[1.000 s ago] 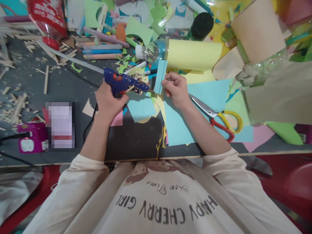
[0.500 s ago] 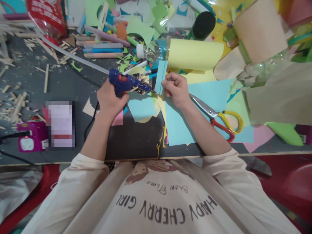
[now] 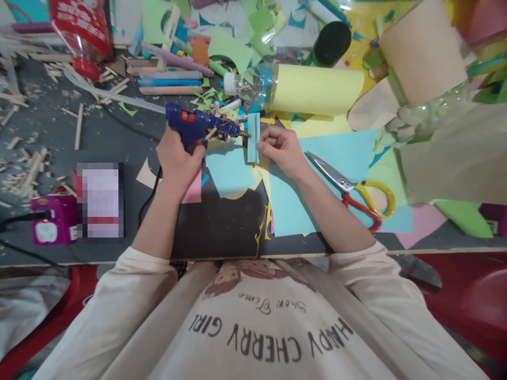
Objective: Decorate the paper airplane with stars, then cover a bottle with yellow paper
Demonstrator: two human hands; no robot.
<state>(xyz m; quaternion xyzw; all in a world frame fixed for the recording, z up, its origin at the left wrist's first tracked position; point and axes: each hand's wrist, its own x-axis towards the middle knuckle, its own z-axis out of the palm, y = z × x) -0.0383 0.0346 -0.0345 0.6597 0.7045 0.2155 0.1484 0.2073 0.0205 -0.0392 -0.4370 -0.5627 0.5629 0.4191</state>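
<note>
My left hand (image 3: 178, 157) is wrapped round a dark blue glue gun (image 3: 198, 125), whose barrel has wood bits stuck along it. A long whitish glue stick (image 3: 132, 102) runs out of its back end. The nozzle points right and lies close to a folded strip of light blue paper (image 3: 252, 145); whether they touch I cannot tell. My right hand (image 3: 280, 149) pinches the right edge of that strip between thumb and fingers. Behind the strip lies a clear plastic bottle (image 3: 253, 84) with a white cap, wrapped in yellow paper (image 3: 317, 88).
Open-bladed scissors (image 3: 344, 182) with red and yellow handles lie right of my right arm on a blue sheet (image 3: 293, 211). At the left are a phone (image 3: 103, 200) and a purple plug block (image 3: 53, 219). Markers (image 3: 170, 83), wood pieces and paper scraps litter the back.
The blue strip in my right hand has moved left and a little toward me and stands more upright. My left hand has tilted the glue gun and drawn it slightly left.
</note>
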